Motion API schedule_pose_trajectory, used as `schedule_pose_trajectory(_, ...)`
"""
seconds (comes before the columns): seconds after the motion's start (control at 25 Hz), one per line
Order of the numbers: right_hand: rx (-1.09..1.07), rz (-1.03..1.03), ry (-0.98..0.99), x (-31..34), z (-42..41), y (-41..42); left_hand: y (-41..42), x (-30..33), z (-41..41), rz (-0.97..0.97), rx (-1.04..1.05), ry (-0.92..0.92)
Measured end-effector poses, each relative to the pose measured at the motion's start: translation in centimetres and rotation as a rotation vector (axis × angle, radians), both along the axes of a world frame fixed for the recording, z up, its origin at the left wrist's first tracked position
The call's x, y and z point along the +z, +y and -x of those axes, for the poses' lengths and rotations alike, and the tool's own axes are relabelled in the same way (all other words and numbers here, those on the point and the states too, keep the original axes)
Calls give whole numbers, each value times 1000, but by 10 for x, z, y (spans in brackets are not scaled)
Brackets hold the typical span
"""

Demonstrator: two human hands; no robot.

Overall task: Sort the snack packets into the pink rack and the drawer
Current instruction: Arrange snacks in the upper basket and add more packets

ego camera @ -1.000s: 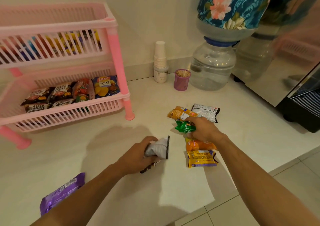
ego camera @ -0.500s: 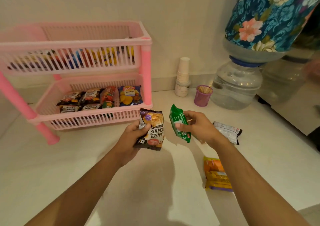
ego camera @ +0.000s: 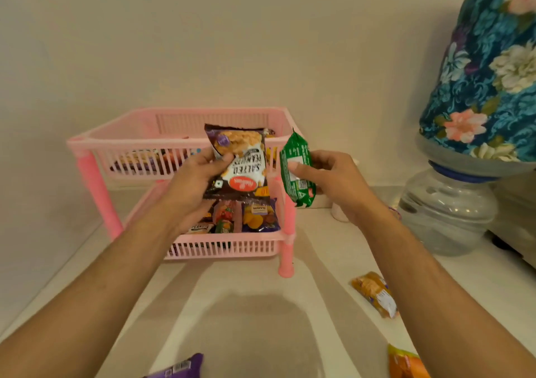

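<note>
My left hand (ego camera: 193,183) grips a dark salted peanuts packet (ego camera: 242,164), held upright in front of the pink rack (ego camera: 121,137). In my right hand (ego camera: 333,183) is a green packet (ego camera: 297,166), held just right of the rack's front right post. The rack has two tiers, both holding several snack packets. On the counter lie an orange packet (ego camera: 374,293) at the right, another orange packet (ego camera: 406,363) at the bottom right edge, and a purple packet (ego camera: 179,369) at the bottom edge. No drawer is in view.
A water dispenser bottle (ego camera: 446,212) under a floral cover (ego camera: 487,82) stands at the right. A white cup (ego camera: 339,214) shows partly behind my right wrist. The white counter (ego camera: 246,319) spreads between my arms, with the wall close behind the rack.
Both hands have risen and moved toward the rack with their packets. The view has shifted so the rack sits centred and closer.
</note>
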State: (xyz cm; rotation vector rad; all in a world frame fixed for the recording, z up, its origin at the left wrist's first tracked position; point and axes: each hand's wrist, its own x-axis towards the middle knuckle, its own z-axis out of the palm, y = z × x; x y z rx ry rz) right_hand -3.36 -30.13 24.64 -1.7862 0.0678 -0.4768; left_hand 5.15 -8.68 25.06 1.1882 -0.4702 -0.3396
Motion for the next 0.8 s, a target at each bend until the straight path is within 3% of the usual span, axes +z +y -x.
schedule_pose_trajectory(0.28,44,16,-26,61,-61,15,20,60,-51,-50,149,-81)
schedule_pose_trajectory(0.64,-31,158,112,98,-162,21,36,88,-166,-390,372,-148)
schedule_pose_trajectory(0.8,-82,343,223,104,-205,31,31,91,-209,-518,389,-158)
